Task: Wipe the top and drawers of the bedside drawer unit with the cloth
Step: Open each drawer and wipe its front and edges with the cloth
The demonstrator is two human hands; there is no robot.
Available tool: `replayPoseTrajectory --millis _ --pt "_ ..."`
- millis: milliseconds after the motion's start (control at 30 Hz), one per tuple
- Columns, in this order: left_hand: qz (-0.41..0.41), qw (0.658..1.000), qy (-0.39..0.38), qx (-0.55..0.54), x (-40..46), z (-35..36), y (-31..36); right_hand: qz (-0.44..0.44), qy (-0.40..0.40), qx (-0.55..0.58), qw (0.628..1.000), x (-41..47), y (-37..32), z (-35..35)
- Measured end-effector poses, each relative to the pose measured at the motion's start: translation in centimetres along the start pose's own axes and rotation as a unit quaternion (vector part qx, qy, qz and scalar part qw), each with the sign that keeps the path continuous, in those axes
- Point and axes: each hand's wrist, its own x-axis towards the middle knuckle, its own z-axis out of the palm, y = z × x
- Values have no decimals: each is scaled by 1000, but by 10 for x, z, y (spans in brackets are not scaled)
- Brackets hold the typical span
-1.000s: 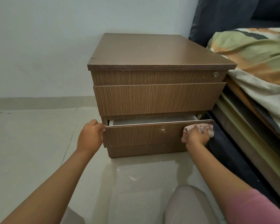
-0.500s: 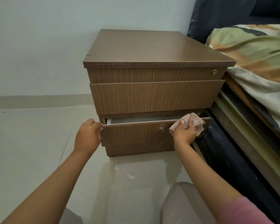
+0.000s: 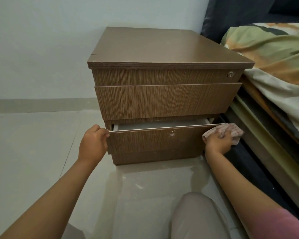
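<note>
The left hand [image 3: 92,144] grips the open bottom drawer's [image 3: 155,141] edge while the right hand [image 3: 217,142] presses the cloth [image 3: 235,131] against its right end.

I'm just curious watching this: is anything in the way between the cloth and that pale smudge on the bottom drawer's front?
Nothing visible. The right hand presses the cloth on the bottom drawer at its right end; bare wood runs from there to the pale smudge. The left hand holds the drawer's far left edge.
</note>
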Motion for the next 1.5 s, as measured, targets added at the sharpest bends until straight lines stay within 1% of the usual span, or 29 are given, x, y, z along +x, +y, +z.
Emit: replayPoseTrajectory --millis 67,200,300,467,567,733,767,800,967,1000,1100,1233,1267,1333,1433,1500 --pt "1 1000 0 -1 0 0 0 -22 -20 -10 999 -17 13 0" --pt "6 1000 0 1 0 0 -3 -22 -75 -2 997 -44 23 12" --pt "9 1000 1 1 0 2 -3 -16 -78 18 997 -41 19 19" --pt "8 1000 8 -4 0 3 -3 42 -48 2 998 -17 19 15" --pt "6 1000 11 -3 0 4 -3 62 -33 -3 998 -8 22 11" --pt "4 1000 13 -3 -1 4 -2 146 -60 39 987 -19 30 15" --pt "3 1000 13 -3 -1 3 -1 149 -59 52 986 -22 30 16" --pt "2 1000 12 -3 -1 3 -1 142 -63 57 986 -28 28 16" --pt "1 1000 9 -1 -1 3 -2 34 -88 103 990 -40 1 21" --pt "1 1000 9 -1 0 3 -2 19 -76 95 992 -39 -1 22" --pt "0 1000 10 -3 -1 4 -1 33 -56 81 995 -35 3 23" --pt "2 1000 9 -3 -1 4 -2 139 -54 89 985 -22 13 14" --pt "2 1000 10 -4 -1 4 -2 152 -57 85 983 -22 17 11" --pt "1 1000 13 -8 -2 4 -2 139 -56 80 986 -26 21 7" --pt "4 1000 13 -9 -1 4 -2 76 -65 86 991 -37 15 10" --pt "6 1000 16 -12 -1 4 -2 50 -79 92 991 -36 8 16"
